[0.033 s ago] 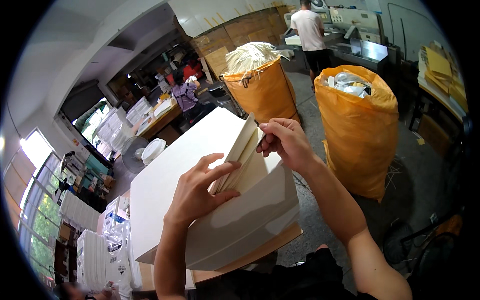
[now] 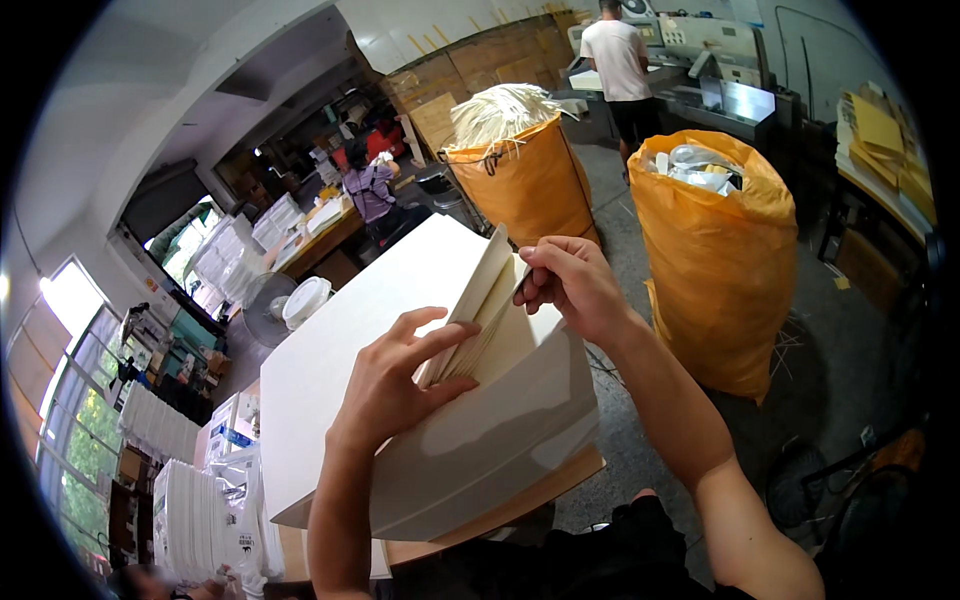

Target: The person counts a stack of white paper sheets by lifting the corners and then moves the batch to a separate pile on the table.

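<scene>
A thick stack of large white paper sheets (image 2: 380, 340) lies on a wooden board (image 2: 560, 480) in front of me. A batch of the top sheets (image 2: 480, 300) is lifted and curled up at the stack's far right corner. My right hand (image 2: 570, 285) pinches the raised corner of that batch between thumb and fingers. My left hand (image 2: 395, 385) lies on the stack with its fingers spread, gripping the lower edge of the lifted batch where it bends away from the sheets below.
Two tall orange sacks stand on the concrete floor, one to the right (image 2: 720, 250) and one behind the stack (image 2: 515, 175). A person (image 2: 620, 60) stands at a machine at the back; another (image 2: 370, 190) sits at a table. Piles of white goods (image 2: 195, 520) sit lower left.
</scene>
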`<act>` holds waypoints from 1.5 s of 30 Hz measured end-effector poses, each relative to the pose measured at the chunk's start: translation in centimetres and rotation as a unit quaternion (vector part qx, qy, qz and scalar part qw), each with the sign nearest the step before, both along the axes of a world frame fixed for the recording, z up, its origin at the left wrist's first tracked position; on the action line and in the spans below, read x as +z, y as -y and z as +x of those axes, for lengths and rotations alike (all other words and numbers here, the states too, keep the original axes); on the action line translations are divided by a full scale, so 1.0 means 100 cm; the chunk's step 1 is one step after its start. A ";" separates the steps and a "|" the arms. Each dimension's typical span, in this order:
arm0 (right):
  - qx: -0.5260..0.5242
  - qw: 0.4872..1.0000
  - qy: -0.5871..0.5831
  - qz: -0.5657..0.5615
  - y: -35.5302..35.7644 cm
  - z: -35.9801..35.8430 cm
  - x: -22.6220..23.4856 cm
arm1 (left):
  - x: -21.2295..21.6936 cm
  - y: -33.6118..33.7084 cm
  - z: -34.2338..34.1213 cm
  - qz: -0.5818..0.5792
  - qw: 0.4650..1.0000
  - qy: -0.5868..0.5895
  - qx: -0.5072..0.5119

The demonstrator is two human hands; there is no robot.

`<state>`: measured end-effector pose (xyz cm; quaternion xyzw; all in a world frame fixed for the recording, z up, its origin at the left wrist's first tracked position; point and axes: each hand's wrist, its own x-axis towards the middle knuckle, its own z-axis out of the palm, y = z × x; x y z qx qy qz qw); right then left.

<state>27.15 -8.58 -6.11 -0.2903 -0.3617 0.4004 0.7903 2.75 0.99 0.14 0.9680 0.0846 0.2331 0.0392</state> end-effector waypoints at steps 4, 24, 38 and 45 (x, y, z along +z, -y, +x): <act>-0.165 0.981 0.103 -0.008 0.009 0.002 -0.008 | 0.006 -0.005 -0.001 -0.058 0.998 0.003 -0.023; -0.244 0.792 0.560 -0.017 0.045 -0.008 -0.036 | -0.018 0.001 0.008 0.098 0.990 -0.066 0.078; -0.138 0.961 0.220 -0.095 0.005 -0.005 0.009 | 0.006 -0.010 0.015 0.106 0.994 -0.014 -0.001; -0.280 0.900 0.327 -0.072 -0.009 -0.013 -0.006 | 0.008 -0.017 0.010 0.076 0.997 -0.034 -0.008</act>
